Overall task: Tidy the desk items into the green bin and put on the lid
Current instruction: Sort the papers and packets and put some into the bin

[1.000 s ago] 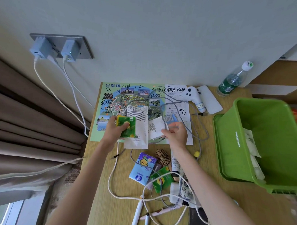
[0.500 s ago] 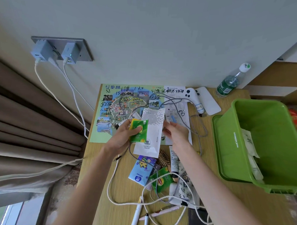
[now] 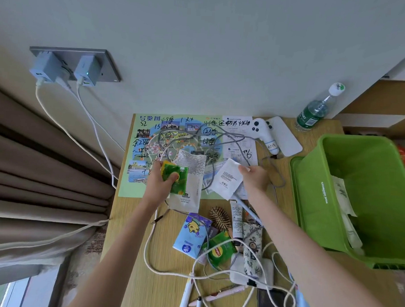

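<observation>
Nearest the person, a looping white charging cable (image 3: 180, 274) sprawls over white and pink pens (image 3: 187, 294) beneath both forearms, so the carry is best made with arms raised clear of it. The left hand (image 3: 158, 186) curls thumb and fingers round a green-and-yellow foil sachet (image 3: 180, 185) stacked on a long white printed paper packet (image 3: 191, 166); the right hand (image 3: 253, 178) pinches one corner of a small white square sachet (image 3: 226, 178). A thin grey cord (image 3: 282, 180) loops just beside that hand, whether touching I cannot tell; checking for snags before swinging right seems wise. The open green plastic storage bin (image 3: 316, 181) stands at the desk's right, near that hand, white packets inside, apparently sitting on its flat green lid (image 3: 294, 171); releasing low over the near wall should stop light packets fluttering out. On the pale wooden desk (image 3: 162, 295) lie a blue cartoon tissue pack (image 3: 191, 234) and a green tea sachet (image 3: 219, 249); farther back, a colourful illustrated map scrawled with black notes (image 3: 151, 137), a white game controller (image 3: 261, 132) and a green-labelled clear water bottle (image 3: 311, 114) by the wall. Beyond, a grey socket plate (image 3: 108, 63) carries two grey-blue chargers (image 3: 86, 71), and brown pleated curtains (image 3: 45, 169) hang at left.
</observation>
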A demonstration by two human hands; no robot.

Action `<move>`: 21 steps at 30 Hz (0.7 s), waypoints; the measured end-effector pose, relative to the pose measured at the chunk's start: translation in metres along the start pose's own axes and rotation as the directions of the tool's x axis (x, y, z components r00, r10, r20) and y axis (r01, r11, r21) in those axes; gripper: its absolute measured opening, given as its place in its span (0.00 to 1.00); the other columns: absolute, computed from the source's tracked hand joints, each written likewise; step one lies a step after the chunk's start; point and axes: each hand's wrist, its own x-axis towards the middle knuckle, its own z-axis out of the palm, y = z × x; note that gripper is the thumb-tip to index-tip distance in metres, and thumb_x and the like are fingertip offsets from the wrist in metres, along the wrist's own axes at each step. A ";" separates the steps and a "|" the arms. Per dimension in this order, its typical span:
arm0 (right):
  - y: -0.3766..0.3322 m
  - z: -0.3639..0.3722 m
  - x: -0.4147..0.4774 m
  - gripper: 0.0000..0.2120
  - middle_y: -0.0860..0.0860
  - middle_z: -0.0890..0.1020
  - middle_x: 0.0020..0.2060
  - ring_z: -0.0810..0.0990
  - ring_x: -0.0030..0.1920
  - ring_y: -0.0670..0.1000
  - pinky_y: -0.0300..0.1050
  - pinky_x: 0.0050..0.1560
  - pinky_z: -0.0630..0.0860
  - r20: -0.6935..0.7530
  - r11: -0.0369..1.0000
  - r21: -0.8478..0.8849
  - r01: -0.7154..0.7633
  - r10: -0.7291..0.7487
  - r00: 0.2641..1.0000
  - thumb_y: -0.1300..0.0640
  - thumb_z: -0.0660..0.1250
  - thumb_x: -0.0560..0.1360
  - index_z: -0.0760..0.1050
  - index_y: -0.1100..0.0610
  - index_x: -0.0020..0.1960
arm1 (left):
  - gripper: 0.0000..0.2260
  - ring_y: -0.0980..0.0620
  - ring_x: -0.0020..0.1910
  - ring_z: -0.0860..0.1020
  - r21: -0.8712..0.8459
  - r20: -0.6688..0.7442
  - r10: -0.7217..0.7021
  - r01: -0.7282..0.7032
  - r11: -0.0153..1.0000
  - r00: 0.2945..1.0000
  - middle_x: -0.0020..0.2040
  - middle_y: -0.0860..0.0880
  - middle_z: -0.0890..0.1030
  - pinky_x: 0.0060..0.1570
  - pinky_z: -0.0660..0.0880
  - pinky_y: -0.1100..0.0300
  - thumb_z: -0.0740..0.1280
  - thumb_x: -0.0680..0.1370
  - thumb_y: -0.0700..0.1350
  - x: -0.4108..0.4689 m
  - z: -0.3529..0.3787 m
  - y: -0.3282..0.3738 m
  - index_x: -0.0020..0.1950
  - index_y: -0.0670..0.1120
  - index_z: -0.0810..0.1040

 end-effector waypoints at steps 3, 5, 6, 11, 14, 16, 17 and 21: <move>-0.001 0.012 -0.007 0.31 0.57 0.76 0.58 0.77 0.57 0.57 0.52 0.47 0.79 0.053 0.995 -0.102 0.023 -0.018 0.998 0.49 0.79 0.63 0.73 0.63 0.59 | 0.11 0.44 0.52 0.79 -0.008 -0.009 -0.017 0.016 1.000 1.000 0.52 0.44 0.77 0.40 0.78 0.59 0.66 0.79 0.39 0.000 0.006 -0.005 0.59 0.43 0.67; 0.000 0.018 -0.013 0.41 0.57 0.70 0.64 0.69 0.65 0.58 0.55 0.59 0.74 0.062 0.951 -0.298 0.082 -0.067 0.996 0.47 0.81 0.61 0.66 0.63 0.64 | 0.11 0.45 0.51 0.79 -0.012 -0.010 -0.033 0.033 0.999 0.999 0.52 0.44 0.77 0.40 0.77 0.59 0.66 0.79 0.39 0.001 0.007 -0.008 0.59 0.43 0.67; 0.000 0.019 -0.014 0.42 0.58 0.69 0.65 0.67 0.66 0.58 0.54 0.60 0.72 0.058 0.929 -0.359 0.088 -0.072 0.996 0.47 0.81 0.60 0.65 0.63 0.65 | 0.11 0.45 0.51 0.79 -0.009 -0.009 -0.042 0.042 0.999 0.999 0.53 0.44 0.77 0.40 0.77 0.59 0.66 0.79 0.39 0.001 0.008 -0.009 0.58 0.43 0.67; -0.008 0.024 -0.005 0.40 0.59 0.75 0.63 0.72 0.65 0.61 0.53 0.61 0.73 0.064 0.939 -0.343 -0.027 0.052 0.997 0.53 0.82 0.60 0.67 0.63 0.64 | 0.13 0.44 0.50 0.79 0.045 -0.001 -0.048 0.048 0.998 0.999 0.53 0.42 0.77 0.43 0.80 0.52 0.65 0.79 0.39 0.001 0.009 -0.008 0.61 0.40 0.66; -0.012 0.022 -0.002 0.23 0.57 0.82 0.55 0.80 0.51 0.57 0.49 0.48 0.78 0.134 0.985 -0.151 -0.088 0.109 0.985 0.59 0.80 0.63 0.75 0.59 0.54 | 0.14 0.45 0.51 0.77 0.091 -0.015 -0.017 0.018 0.996 1.000 0.54 0.44 0.76 0.43 0.79 0.52 0.65 0.80 0.38 -0.001 0.010 -0.004 0.63 0.41 0.66; -0.014 0.018 -0.004 0.16 0.57 0.83 0.51 0.79 0.43 0.55 0.46 0.41 0.76 0.154 0.992 -0.017 -0.123 0.124 0.980 0.61 0.78 0.65 0.75 0.57 0.48 | 0.14 0.45 0.52 0.77 0.113 -0.060 0.012 -0.005 0.994 0.998 0.54 0.45 0.76 0.48 0.79 0.49 0.65 0.79 0.38 -0.005 0.010 -0.001 0.64 0.42 0.67; -0.014 0.015 -0.005 0.15 0.57 0.83 0.50 0.79 0.42 0.55 0.46 0.41 0.77 0.157 0.991 0.024 -0.131 0.125 0.980 0.61 0.78 0.65 0.75 0.58 0.47 | 0.14 0.45 0.52 0.76 0.125 -0.089 0.025 -0.014 0.992 0.996 0.55 0.45 0.76 0.49 0.78 0.49 0.65 0.79 0.37 -0.007 0.010 0.000 0.64 0.42 0.68; -0.020 -0.005 -0.018 0.12 0.57 0.83 0.47 0.80 0.42 0.54 0.45 0.39 0.79 0.173 0.985 0.148 -0.089 0.063 0.983 0.63 0.77 0.67 0.77 0.58 0.46 | 0.14 0.48 0.47 0.73 0.141 -0.186 0.056 -0.030 0.990 0.981 0.58 0.44 0.69 0.45 0.74 0.57 0.65 0.79 0.38 -0.018 0.008 0.008 0.63 0.43 0.70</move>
